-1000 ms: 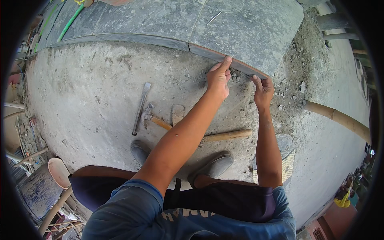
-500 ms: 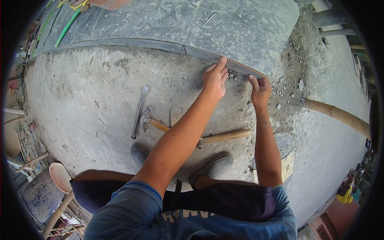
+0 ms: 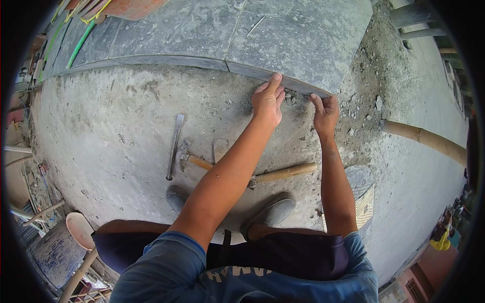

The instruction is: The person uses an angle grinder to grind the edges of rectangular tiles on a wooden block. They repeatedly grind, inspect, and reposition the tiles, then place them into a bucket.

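A narrow grey tile strip lies along the front edge of the large grey slab tiles. My left hand grips it near its middle, thumb up against its face and fingers curled beneath. At the strip's right end, my right hand pinches it between thumb and fingers. Its underside and my curled fingertips are partly hidden. Loose rubble lies just below the strip. A thin metal rod rests on top of the slab.
On the concrete by my shoes lie a steel chisel, a claw hammer partly behind my left arm, and a wooden-handled tool. A bamboo pole reaches in from the right. A green hose crosses the tiles at far left.
The view has shifted slightly. Both hands keep their hold at the same places on the strip, with little visible movement of strip or fingers.
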Demonstrator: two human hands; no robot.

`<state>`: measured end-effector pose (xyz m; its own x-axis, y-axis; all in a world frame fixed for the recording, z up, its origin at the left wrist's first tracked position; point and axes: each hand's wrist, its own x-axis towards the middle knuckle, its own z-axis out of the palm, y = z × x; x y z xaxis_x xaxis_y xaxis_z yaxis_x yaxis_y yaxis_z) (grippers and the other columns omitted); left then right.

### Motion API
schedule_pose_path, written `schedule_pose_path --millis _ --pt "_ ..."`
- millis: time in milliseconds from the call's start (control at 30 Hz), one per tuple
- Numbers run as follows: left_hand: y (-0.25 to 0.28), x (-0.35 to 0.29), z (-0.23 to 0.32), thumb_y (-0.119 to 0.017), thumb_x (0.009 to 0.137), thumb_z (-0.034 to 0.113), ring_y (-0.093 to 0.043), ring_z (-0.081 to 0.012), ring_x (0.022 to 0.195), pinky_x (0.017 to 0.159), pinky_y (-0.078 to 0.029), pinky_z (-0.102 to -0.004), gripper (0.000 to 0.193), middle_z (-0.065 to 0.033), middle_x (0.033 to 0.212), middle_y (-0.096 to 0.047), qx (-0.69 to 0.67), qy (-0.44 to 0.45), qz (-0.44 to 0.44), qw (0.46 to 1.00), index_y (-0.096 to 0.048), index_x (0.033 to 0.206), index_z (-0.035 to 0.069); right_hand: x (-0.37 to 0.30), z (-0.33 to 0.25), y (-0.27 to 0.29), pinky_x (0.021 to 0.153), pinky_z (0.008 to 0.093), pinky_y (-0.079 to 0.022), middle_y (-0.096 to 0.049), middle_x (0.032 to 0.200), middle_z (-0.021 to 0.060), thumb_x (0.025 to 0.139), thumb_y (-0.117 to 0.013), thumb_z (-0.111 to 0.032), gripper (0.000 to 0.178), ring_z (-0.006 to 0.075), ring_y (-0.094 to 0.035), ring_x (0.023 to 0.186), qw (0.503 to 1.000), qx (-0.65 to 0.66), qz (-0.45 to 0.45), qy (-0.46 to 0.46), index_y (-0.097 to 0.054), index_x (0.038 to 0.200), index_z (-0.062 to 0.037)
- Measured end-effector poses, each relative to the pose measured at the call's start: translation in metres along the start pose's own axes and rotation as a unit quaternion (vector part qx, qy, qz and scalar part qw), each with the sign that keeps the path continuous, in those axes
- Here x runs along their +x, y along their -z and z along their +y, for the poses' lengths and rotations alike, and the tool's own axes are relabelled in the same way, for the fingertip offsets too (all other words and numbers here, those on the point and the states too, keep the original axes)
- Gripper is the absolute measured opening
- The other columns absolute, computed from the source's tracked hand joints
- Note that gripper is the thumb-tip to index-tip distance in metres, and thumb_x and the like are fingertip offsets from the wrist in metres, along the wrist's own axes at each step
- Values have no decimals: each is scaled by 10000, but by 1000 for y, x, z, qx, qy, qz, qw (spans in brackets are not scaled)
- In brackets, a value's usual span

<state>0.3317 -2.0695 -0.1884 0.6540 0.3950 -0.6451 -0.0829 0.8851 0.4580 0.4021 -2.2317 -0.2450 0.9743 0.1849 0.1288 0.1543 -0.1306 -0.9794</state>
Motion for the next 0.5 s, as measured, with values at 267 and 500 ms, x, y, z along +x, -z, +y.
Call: schedule_pose_path --millis 267,500 --pt "2 4 4 -804 789 372 -377 -401 1353 1162 -326 -461 949 -295 1439 -357 28 10 -7 1000 -283 1398 -137 0 -11 -6 579 225 -404 -538 685 -19 878 -738 -109 265 54 -443 641 1000 -17 9 -10 -495 815 -26" --pt "7 10 3 -801 734 492 -305 -388 1403 1176 -305 -454 1179 -305 1487 -264 63 -9 -30 997 -118 1419 -183 -2 -27 -5 677 284 -507 -682 843 91 838 -768 -125 264 124 -624 762 999 -39 1 -33 -608 1006 0"
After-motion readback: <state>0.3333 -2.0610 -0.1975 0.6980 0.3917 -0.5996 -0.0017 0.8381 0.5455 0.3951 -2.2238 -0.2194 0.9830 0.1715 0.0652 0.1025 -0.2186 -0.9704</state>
